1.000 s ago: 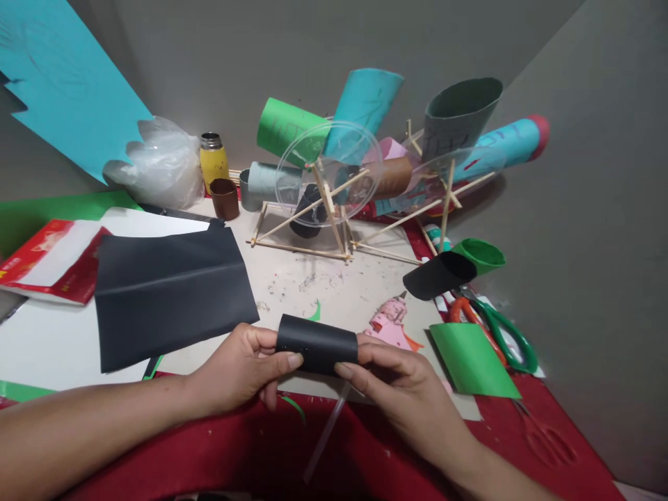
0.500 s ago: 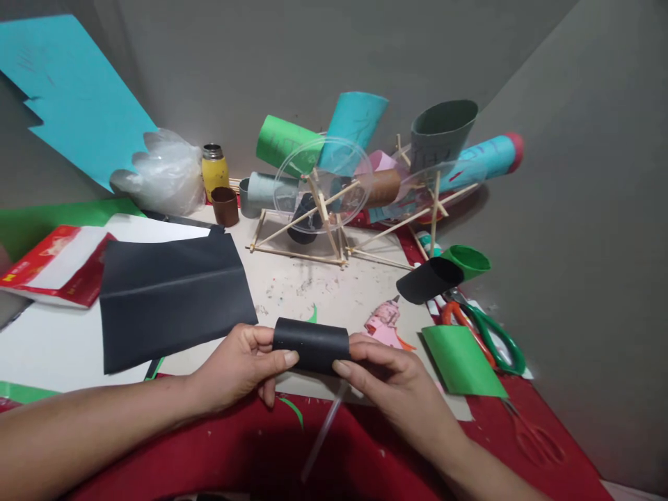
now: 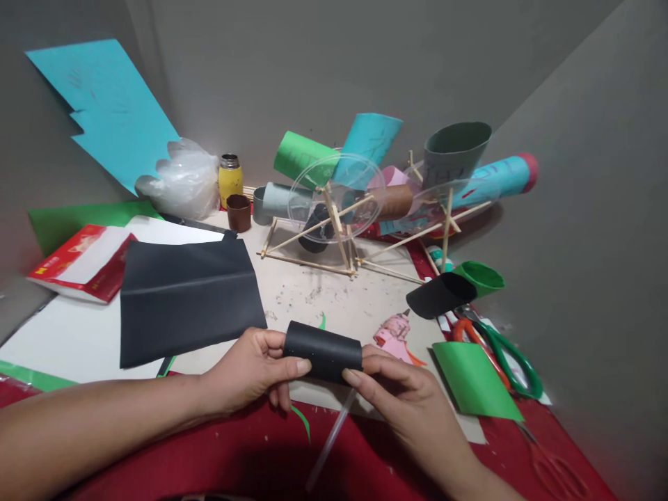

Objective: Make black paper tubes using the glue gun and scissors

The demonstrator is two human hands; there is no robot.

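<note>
At nine o'clock, far edge: a red-and-white packet (image 3: 78, 261) lies on white sheets, with a green sheet (image 3: 78, 221) behind it and a blue paper sheet (image 3: 112, 111) leaning on the grey wall.
Ten o'clock: a large black paper sheet (image 3: 188, 299) lies flat with a crease across it; beyond it sit a clear plastic bag (image 3: 182, 181), a yellow bottle (image 3: 230, 179) and a small brown cup (image 3: 239, 211).
Left hand (image 3: 250, 372): closed on the left end of the black paper roll (image 3: 323, 351), thumb across the front, fingers behind.
Black paper roll: held level between both hands at six o'clock, just above the near edge of the beige board (image 3: 334, 299), over the red table cover (image 3: 250, 452).
Right hand (image 3: 412, 403): pinching the roll's right end, thumb on the lower edge, fingers on top.
Below the roll: a clear straw-like stick (image 3: 328, 442) lies on the red cover.
Twelve o'clock: a wooden-stick frame (image 3: 334, 236) carries clear discs and green, blue, grey and brown paper tubes.
Two o'clock: a black paper cone (image 3: 438, 293) touches a green cup (image 3: 483, 275).
Three o'clock: a green paper piece (image 3: 472, 379) lies just beside scissors (image 3: 501, 351) with green and orange handles; pink scraps (image 3: 394, 330) lie near the right hand.
</note>
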